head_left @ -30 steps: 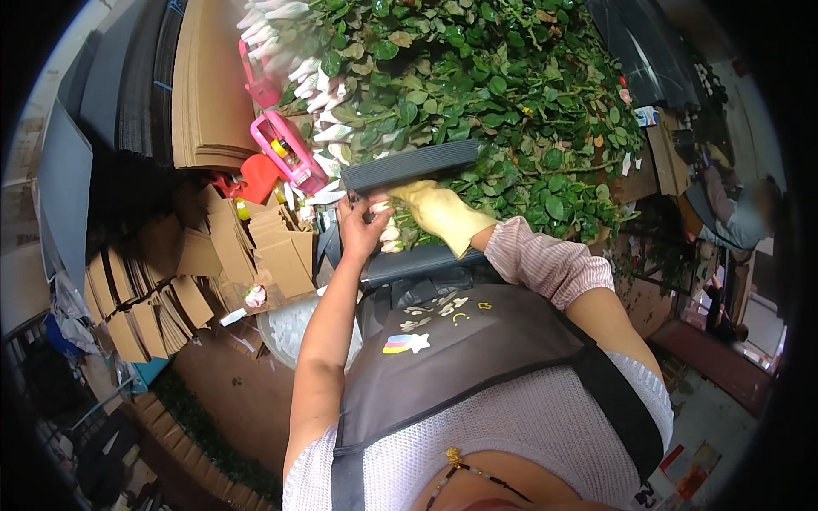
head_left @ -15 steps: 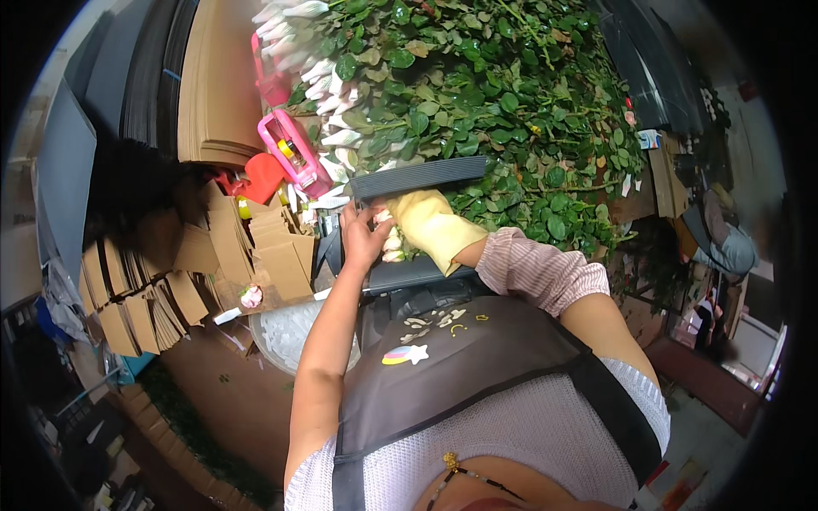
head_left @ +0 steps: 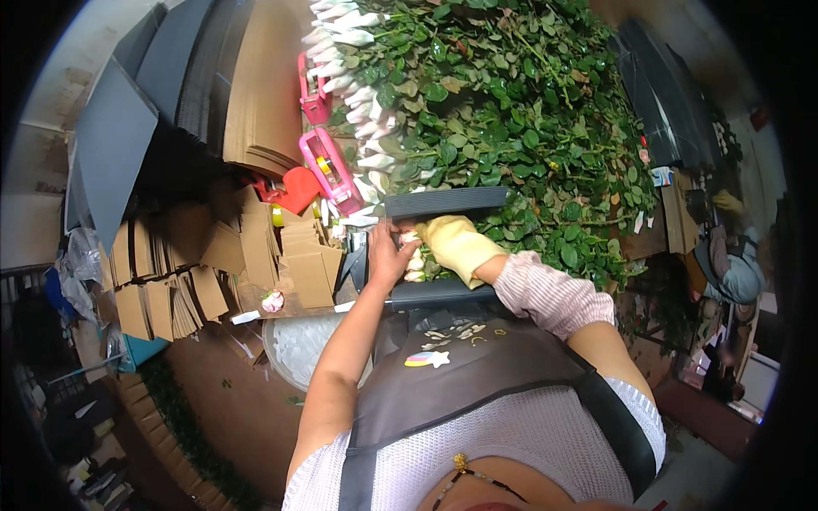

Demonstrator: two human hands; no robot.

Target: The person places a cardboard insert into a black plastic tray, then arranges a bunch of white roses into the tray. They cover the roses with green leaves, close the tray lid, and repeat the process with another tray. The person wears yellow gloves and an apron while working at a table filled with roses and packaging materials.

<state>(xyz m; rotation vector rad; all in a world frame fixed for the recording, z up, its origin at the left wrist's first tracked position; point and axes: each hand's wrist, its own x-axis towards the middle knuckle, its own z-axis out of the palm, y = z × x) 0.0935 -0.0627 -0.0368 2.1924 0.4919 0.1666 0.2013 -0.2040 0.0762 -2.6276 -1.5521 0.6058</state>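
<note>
My bare left hand (head_left: 388, 255) has its fingers bent around pale pink rose heads (head_left: 413, 264), lined up inside a dark grey corrugated holder (head_left: 443, 199). My right hand (head_left: 456, 247), in a loose yellow glove, lies over the same bunch just right of those heads, its fingertips partly hidden among them below the holder's upper panel. The holder's lower edge runs beneath both hands, in front of my grey apron (head_left: 464, 392).
Behind lie leafy rose stems (head_left: 511, 102) with white-wrapped heads (head_left: 379, 162). Pink tape dispensers (head_left: 349, 192), a red heart-shaped object (head_left: 300, 189), cardboard pieces (head_left: 311, 277) and stacked sheets (head_left: 264, 94) fill the left. Below sits a whitish tub (head_left: 302, 341). Another person (head_left: 737, 264) works far right.
The whole view has shifted, with the bench, holder and hands now lower and a little right in the picture. Both hands stay on the same roses, with little movement relative to the holder.
</note>
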